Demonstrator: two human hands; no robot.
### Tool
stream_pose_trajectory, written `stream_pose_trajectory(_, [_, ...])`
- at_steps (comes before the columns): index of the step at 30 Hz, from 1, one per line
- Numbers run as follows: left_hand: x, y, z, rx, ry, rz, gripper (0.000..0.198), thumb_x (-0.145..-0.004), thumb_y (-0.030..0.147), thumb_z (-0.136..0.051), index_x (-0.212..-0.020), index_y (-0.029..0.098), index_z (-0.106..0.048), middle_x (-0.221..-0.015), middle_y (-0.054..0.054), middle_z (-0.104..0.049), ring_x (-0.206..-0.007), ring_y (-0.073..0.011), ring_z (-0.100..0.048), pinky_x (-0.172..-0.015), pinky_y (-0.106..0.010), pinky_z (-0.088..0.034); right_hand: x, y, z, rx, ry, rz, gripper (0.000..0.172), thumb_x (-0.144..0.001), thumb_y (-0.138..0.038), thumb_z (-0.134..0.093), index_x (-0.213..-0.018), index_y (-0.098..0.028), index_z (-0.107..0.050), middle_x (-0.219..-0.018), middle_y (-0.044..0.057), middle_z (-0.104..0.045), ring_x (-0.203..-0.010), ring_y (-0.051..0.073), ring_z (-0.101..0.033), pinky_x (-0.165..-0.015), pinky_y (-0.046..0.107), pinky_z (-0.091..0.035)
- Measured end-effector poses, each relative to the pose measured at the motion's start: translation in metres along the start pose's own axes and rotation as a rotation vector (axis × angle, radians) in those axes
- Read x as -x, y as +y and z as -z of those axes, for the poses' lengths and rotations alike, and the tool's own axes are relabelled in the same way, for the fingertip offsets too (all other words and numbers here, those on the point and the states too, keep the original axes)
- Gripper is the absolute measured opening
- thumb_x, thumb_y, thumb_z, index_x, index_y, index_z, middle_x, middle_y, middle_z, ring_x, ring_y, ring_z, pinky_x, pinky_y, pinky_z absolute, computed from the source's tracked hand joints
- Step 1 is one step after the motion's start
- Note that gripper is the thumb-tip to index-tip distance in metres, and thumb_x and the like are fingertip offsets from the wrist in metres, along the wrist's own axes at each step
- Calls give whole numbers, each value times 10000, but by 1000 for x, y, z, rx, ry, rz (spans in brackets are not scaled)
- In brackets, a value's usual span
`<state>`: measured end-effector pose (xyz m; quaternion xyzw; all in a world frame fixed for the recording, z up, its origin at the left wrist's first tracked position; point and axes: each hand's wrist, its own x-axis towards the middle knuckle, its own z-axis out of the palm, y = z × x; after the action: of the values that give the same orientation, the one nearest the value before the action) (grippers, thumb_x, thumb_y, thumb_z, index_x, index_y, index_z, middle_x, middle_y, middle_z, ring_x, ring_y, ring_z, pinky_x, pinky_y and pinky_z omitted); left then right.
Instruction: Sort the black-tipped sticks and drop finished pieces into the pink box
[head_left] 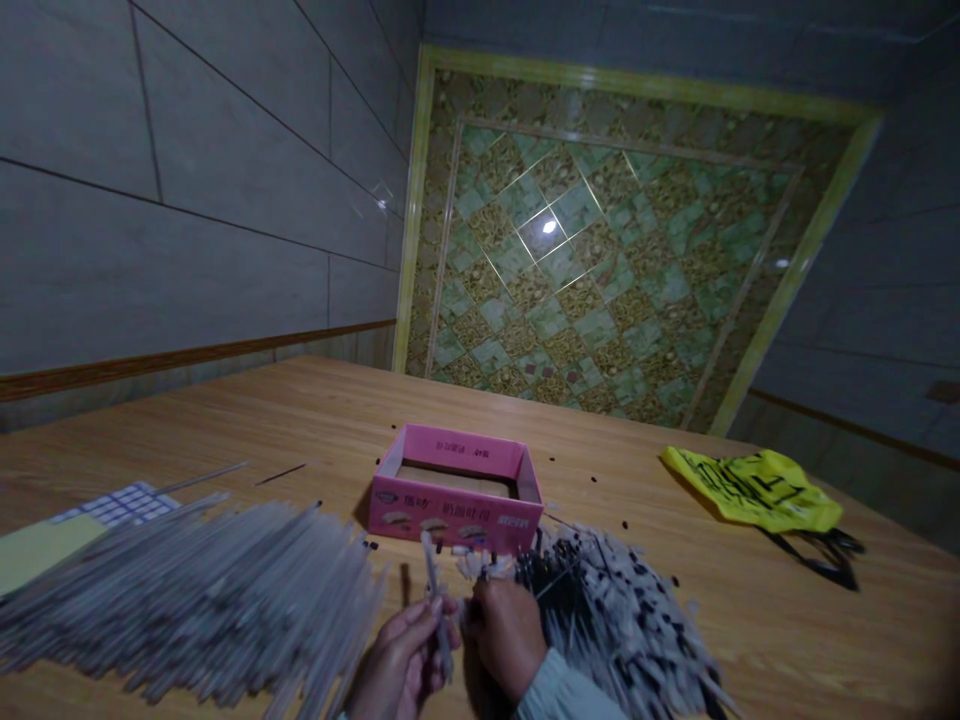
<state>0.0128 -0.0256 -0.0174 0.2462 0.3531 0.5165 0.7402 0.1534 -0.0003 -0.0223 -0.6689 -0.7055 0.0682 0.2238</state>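
Note:
My left hand (397, 660) is closed, pinching a thin translucent plastic tube (430, 562) that stands almost upright between thumb and fingers. Close beside it, my right hand (508, 632) is curled shut with its knuckles up, over several small white pieces (486, 566). Whatever sits in its fingers is hidden. To the left lies a large heap of long clear tubes (247, 590). Against the right hand's other side spreads a pile of tubes with black and white ends (626, 610). A pink open cardboard box (454, 515) stands just beyond both hands.
A yellow plastic bag (757, 490) with black print lies at the right, with a black strap-like item (821, 560) beside it. At the left are a checked cloth or paper (124, 505) and a pale green sheet (45, 552). Small black bits dot the wooden table (600, 530).

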Motion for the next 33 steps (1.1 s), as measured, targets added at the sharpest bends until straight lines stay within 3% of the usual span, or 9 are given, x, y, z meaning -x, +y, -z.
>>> stream_pose_trajectory(2, [0,1,0,23,5,-11,216,-679,304,-682,-764,110,-638,-550,-27,-612,-418,-44,-475,-388,-130,-311,3,0,6,-9,20,0,147,-603,-61,-550,-686,-149,-633,-716,108,-677,-726,256,-613,-611,293,-372])
stream_pose_trajectory(4, [0,2,0,54,19,-11,219,-671,303,-693,-761,110,-642,-574,-43,-637,-449,-59,-518,-409,-133,-349,8,2,12,-219,61,-17,61,-649,-114,-570,-681,-162,-591,-674,59,-652,-678,206,-598,-591,267,-388])
stream_pose_trajectory(5, [-1,3,0,69,25,-13,220,-664,300,-701,-760,111,-643,-591,-51,-649,-468,-67,-539,-424,-137,-370,10,5,14,-436,67,-41,20,-676,-162,-590,-685,-163,-572,-651,41,-636,-651,187,-591,-572,256,-398])
stream_pose_trajectory(9, [-3,4,0,105,50,-43,225,-621,273,-739,-755,115,-652,-641,-60,-680,-521,-93,-585,-463,-157,-431,24,15,7,-1485,-55,-236,313,-614,-346,-751,-792,-151,-585,-714,43,-653,-584,134,-596,-477,201,-426])
stream_pose_trajectory(12, [-5,5,1,118,47,-48,230,-601,248,-756,-759,113,-657,-643,-48,-680,-527,-100,-590,-482,-174,-459,34,16,-3,-1763,-73,-343,394,-512,-303,-835,-814,-152,-631,-765,54,-677,-571,108,-609,-440,161,-436])
stream_pose_trajectory(19, [-8,5,5,122,47,-27,222,-582,230,-773,-734,110,-663,-606,-23,-659,-514,-98,-581,-480,-183,-482,42,14,-19,-1762,-44,-302,337,-545,-295,-823,-805,-127,-690,-702,64,-675,-471,89,-571,-391,169,-435])
stream_pose_trajectory(23, [-9,3,5,128,41,-20,219,-603,230,-762,-763,111,-672,-650,-33,-679,-538,-99,-591,-486,-179,-485,46,14,-24,-1716,-19,-290,429,-548,-317,-816,-908,-131,-677,-712,70,-662,-504,125,-580,-412,219,-459])
stream_pose_trajectory(29, [-8,2,5,142,29,-13,197,-621,221,-750,-770,113,-680,-675,-37,-691,-554,-92,-594,-510,-169,-491,48,9,-21,-1628,34,-230,496,-527,-381,-807,-938,-146,-660,-733,65,-643,-513,132,-563,-423,239,-462])
stream_pose_trajectory(33, [-5,3,0,114,57,-8,220,-577,220,-776,-740,115,-672,-659,-29,-678,-535,-93,-586,-496,-176,-492,48,8,-18,-1499,87,-161,398,-540,-383,-790,-832,-146,-660,-665,48,-623,-533,134,-548,-454,231,-453])
